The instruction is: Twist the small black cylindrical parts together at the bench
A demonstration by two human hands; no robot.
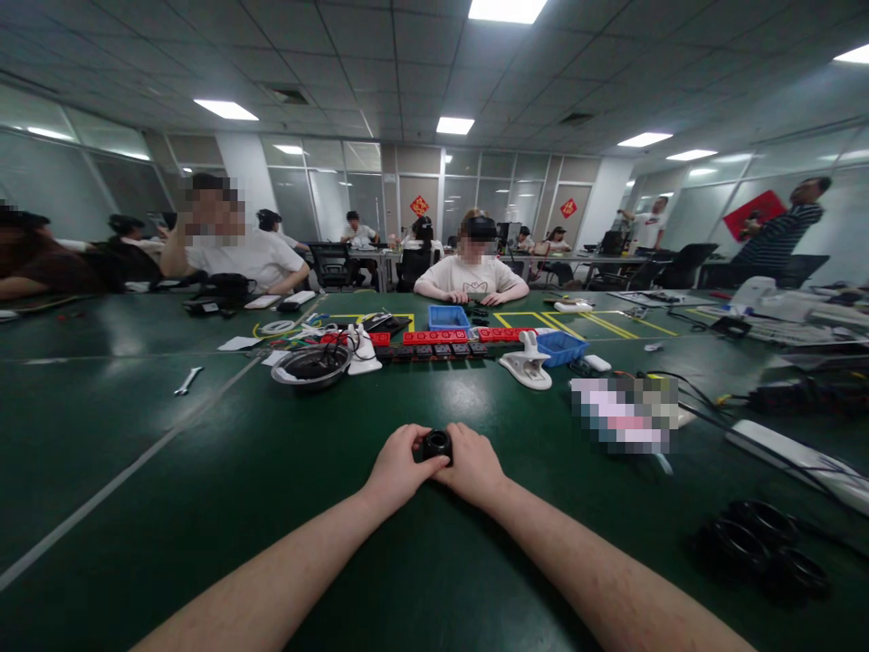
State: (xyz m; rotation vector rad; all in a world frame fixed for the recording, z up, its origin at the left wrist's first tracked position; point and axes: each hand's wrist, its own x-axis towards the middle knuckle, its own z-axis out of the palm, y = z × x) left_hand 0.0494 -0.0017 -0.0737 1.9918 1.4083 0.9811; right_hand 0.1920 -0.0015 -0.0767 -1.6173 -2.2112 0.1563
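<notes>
Between my two hands is a small black ring-shaped part (438, 443) with a round opening facing up, on or just above the green table. My left hand (402, 464) closes on its left side, the thumb reaching across the front. My right hand (473, 460) wraps its right side, with fingers curled over the far edge. The part's lower portion is hidden by my fingers. Off to the right, several similar black rings (737, 543) lie together near the table's front, blurred.
Ahead stand a metal bowl (312, 366), a white clip stand (528, 364), red racks (434, 338) and blue bins (560, 347), (448, 318). A wrench (188, 380) lies left; a white power strip (801, 462) lies right. Across the table sits a person wearing a headset (473, 263).
</notes>
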